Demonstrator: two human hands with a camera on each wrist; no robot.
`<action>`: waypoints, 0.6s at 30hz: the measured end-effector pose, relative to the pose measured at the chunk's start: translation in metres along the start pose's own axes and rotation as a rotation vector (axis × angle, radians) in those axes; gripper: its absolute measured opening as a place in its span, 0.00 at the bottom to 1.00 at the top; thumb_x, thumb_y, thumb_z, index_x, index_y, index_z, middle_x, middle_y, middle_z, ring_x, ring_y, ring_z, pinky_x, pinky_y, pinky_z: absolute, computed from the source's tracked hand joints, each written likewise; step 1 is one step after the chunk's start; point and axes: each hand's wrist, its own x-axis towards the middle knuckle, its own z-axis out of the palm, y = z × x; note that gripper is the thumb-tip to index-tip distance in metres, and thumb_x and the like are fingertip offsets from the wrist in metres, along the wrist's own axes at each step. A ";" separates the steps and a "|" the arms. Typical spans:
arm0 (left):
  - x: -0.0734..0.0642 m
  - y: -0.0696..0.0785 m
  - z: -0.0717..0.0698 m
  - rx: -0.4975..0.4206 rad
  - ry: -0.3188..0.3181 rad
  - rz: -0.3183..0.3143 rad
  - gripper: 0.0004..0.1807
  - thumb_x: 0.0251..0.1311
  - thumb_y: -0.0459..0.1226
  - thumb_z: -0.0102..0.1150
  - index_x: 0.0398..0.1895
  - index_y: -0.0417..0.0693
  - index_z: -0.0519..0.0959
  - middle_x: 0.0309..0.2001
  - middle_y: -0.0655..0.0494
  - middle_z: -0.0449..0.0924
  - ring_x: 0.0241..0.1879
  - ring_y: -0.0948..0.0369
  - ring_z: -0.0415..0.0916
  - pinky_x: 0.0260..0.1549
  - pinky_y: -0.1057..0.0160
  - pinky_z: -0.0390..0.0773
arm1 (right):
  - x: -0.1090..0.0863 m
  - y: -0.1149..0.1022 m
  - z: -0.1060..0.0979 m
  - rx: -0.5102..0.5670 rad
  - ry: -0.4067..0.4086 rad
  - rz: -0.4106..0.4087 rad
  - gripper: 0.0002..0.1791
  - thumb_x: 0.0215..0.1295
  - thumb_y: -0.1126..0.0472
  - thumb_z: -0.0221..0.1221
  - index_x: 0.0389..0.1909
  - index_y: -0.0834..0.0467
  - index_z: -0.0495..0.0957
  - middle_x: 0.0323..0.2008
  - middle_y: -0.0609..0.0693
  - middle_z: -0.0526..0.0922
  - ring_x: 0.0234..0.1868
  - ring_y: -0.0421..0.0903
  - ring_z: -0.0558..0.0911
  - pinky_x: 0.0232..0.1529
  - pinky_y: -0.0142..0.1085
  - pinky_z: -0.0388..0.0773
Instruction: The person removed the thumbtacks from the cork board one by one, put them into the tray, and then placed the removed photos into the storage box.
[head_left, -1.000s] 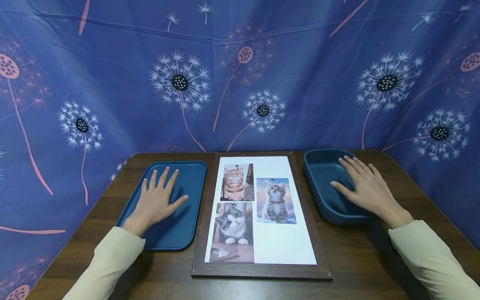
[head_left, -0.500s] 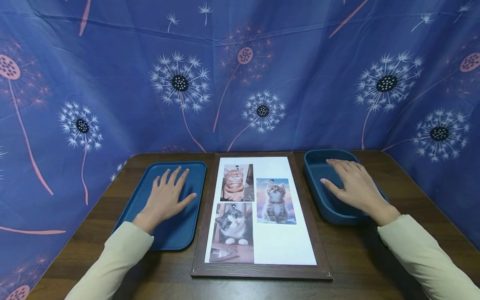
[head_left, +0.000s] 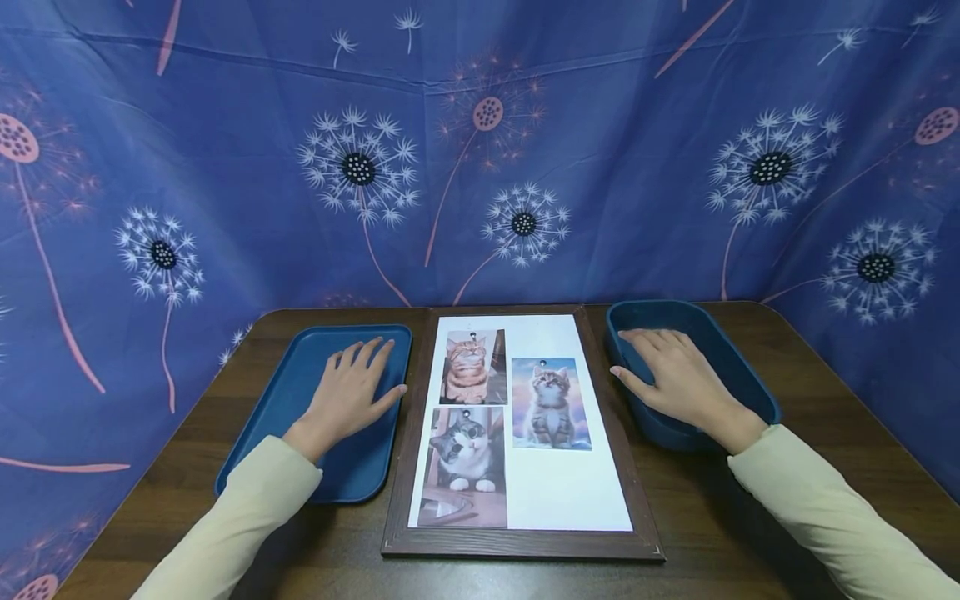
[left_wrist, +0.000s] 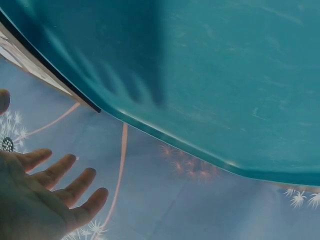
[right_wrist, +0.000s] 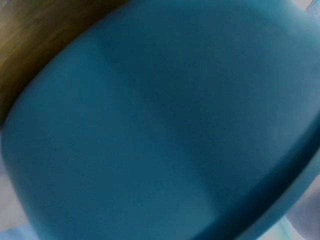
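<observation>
My left hand [head_left: 348, 396] hovers over the blue flat tray [head_left: 296, 379], fingers spread and thumb toward the board; nothing is in it. The left wrist view shows its palm side and fingers, clear of the tray's surface. My right hand [head_left: 678, 379] is above the deeper blue bin [head_left: 727, 358], its fingertips reaching past the bin's left rim toward the board, also holding nothing. The right wrist view is filled by the bin's outer wall [right_wrist: 140, 130]. Between the hands lies a brown-framed white board [head_left: 570, 492] with three cat pictures.
On the board are an orange cat picture [head_left: 467, 371], a grey-and-white cat picture [head_left: 465, 475] and a kitten picture [head_left: 552, 408], each with a small round metallic piece near its top. A blue dandelion-print cloth [head_left: 480, 208] hangs behind the wooden table [head_left: 525, 579].
Both hands have moved inward toward the board, the left hand rightward over the tray and the right hand leftward over the bin. The board and pictures stay in place.
</observation>
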 end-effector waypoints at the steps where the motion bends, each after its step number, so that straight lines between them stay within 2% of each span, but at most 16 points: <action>1: 0.001 0.001 0.000 -0.002 0.001 0.003 0.41 0.58 0.60 0.47 0.68 0.45 0.57 0.64 0.41 0.62 0.61 0.41 0.61 0.54 0.39 0.62 | 0.001 -0.002 0.001 0.000 -0.002 -0.008 0.29 0.58 0.49 0.58 0.54 0.64 0.71 0.51 0.62 0.77 0.52 0.61 0.74 0.54 0.57 0.64; 8: 0.005 0.010 0.002 -0.016 -0.005 0.024 0.39 0.59 0.59 0.46 0.67 0.45 0.58 0.62 0.42 0.65 0.60 0.43 0.63 0.54 0.41 0.64 | 0.004 -0.015 0.007 -0.015 -0.023 -0.044 0.29 0.57 0.48 0.58 0.54 0.64 0.72 0.50 0.61 0.78 0.51 0.59 0.75 0.54 0.55 0.66; 18: 0.013 0.025 0.002 -0.005 0.001 0.071 0.37 0.59 0.58 0.48 0.66 0.47 0.61 0.60 0.45 0.67 0.58 0.45 0.65 0.52 0.45 0.66 | 0.007 -0.031 0.016 0.019 -0.031 -0.102 0.28 0.56 0.48 0.59 0.52 0.64 0.73 0.47 0.60 0.79 0.49 0.58 0.77 0.53 0.53 0.68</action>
